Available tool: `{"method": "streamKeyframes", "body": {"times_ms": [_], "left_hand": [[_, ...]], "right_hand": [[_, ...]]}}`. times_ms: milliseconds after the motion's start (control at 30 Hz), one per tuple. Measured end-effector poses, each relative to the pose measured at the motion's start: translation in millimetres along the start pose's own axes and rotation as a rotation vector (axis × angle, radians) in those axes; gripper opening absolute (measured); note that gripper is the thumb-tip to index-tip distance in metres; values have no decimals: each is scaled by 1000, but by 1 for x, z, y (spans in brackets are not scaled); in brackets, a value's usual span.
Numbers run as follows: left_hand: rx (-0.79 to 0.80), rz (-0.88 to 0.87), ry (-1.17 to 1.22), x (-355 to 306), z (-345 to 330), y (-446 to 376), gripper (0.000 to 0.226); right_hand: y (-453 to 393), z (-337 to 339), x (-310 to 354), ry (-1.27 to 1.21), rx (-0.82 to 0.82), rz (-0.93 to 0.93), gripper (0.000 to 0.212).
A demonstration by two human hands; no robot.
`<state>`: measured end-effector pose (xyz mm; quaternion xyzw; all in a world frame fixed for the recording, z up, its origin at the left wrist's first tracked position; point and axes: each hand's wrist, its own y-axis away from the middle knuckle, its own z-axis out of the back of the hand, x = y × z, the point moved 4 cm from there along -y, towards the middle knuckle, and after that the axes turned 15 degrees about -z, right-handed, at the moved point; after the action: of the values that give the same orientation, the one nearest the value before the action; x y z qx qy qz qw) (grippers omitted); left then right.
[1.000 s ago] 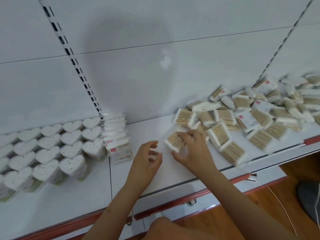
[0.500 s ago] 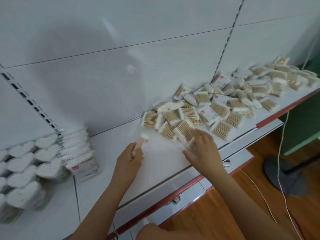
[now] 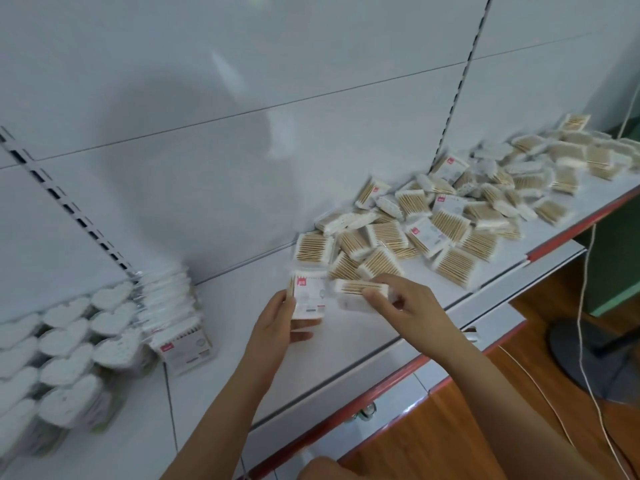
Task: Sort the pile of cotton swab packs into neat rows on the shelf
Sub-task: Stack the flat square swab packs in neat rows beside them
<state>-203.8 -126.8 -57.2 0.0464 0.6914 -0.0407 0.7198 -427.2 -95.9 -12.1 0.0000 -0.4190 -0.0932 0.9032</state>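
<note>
Left hand [image 3: 277, 323] grips an upright white pack [image 3: 308, 296], red logo; right hand [image 3: 405, 306] pinches a flat swab pack [image 3: 360, 289] at its 3 o'clock. Loose pile [image 3: 450, 220] on shelf [image 3: 346, 341] at 1 o'clock.

Light's soft and even on my feed, fairly bright, cool white, no hard glare. A broad grey shadow falls on the back panel [image 3: 194, 140], so the source sits behind the wearer. Motion blur smears the heart-shaped tubs [image 3: 65, 362] at left and the far pile [image 3: 540, 161]. Straight shelf rails bow near the edges: wide-angle distortion.
</note>
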Motion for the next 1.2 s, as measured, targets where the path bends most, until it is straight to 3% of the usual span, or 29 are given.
{"method": "streamKeyframes", "body": {"times_ms": [67, 200, 400, 533, 600, 700, 767, 867, 933, 1033, 1100, 1200], "left_hand": [[15, -25, -11, -3, 4, 3, 25], [25, -22, 3, -7, 16, 10, 22], [47, -15, 11, -7, 46, 24, 21], [47, -68, 2, -14, 54, 37, 39], [-9, -81, -14, -15, 61, 40, 38], [-79, -81, 15, -12, 72, 45, 28], [-72, -96, -1, -12, 77, 47, 29], [-22, -135, -267, -12, 84, 48, 37], [-74, -205, -565, -8, 96, 50, 37], [-276, -421, -920, -10, 112, 60, 35], [-375, -496, -1016, -9, 120, 67, 32], [-471, -492, -1041, -6, 131, 72, 52]], "right_hand": [[-9, -8, 15, 20, 30, 13, 53], [-24, -31, 40, 160, 257, 64, 24], [-34, -52, 64, 258, 417, 135, 32], [-30, -74, 81, 49, 293, 108, 49], [-24, -88, 88, -79, 285, 91, 58], [-21, -108, 86, -246, 367, -5, 59], [-19, -122, 85, -318, 535, -62, 47], [-21, -132, 87, -391, 687, -88, 34], [-32, -130, 90, -413, 607, -73, 31], [-58, -127, 95, -379, 368, -45, 26], [-77, -135, 97, -320, 300, -31, 26], [-97, -157, 103, -297, 318, -25, 30]]}}
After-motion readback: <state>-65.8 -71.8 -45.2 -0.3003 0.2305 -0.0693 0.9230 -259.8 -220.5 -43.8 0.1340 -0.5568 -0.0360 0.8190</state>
